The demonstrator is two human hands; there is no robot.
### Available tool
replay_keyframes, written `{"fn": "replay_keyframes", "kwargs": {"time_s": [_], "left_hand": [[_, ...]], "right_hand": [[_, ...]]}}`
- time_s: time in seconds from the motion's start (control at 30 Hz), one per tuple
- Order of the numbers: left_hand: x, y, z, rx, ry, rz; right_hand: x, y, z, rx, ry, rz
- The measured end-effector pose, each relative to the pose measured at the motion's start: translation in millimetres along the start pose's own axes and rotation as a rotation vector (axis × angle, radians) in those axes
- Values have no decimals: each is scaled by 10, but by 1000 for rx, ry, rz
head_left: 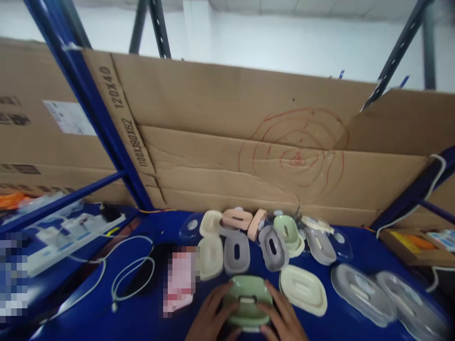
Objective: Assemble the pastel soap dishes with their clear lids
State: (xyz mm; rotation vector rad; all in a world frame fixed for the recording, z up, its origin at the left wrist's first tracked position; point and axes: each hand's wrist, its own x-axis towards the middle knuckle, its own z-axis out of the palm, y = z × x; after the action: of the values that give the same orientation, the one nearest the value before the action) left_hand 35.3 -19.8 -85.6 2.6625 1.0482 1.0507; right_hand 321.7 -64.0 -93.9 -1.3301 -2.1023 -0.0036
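At the bottom middle, a green plastic soap dish (pixel 249 286) with a slot in its base sits between my two hands. My left hand (pixel 215 310) wraps its left side, and my right hand (pixel 282 312) grips the right side, fingers reaching over the rim. A pale edge shows under the dish. Just right of it lies a cream oval tray (pixel 303 290). Beyond it are a grey slotted dish (pixel 237 253), another grey slotted dish (pixel 273 247), a cream dish (pixel 210 257) and a green dish (pixel 286 231).
Peach pieces (pixel 237 219) and clear lids (pixel 192 228) lie near the cardboard wall (pixel 213 161). Grey dishes under clear covers (pixel 362 293) stand at right. Left are a pink, blurred-out item (pixel 181 279), a white cable (pixel 133 265) and a power strip (pixel 78 241). Blue rack posts flank the table.
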Motion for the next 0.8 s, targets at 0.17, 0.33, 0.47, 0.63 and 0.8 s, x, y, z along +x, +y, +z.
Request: {"fn": "replay_keyframes", "kwargs": {"time_s": [0.17,0.33,0.47,0.63,0.8], "left_hand": [[157,80,-62,49,-94,-63],[112,108,-17,78,-95,-11],[85,138,-87,95,-103,7],[90,163,-215,67,-169,-42],[85,190,-296,-25,-203,-98]], "right_hand": [[110,-157,-236,-20,-196,48],[132,-254,-265,-61,-263,39],[166,-264,-328,-71,-327,9],[465,-69,-505,-107,-154,49],[1154,346,-764,-276,104,200]]}}
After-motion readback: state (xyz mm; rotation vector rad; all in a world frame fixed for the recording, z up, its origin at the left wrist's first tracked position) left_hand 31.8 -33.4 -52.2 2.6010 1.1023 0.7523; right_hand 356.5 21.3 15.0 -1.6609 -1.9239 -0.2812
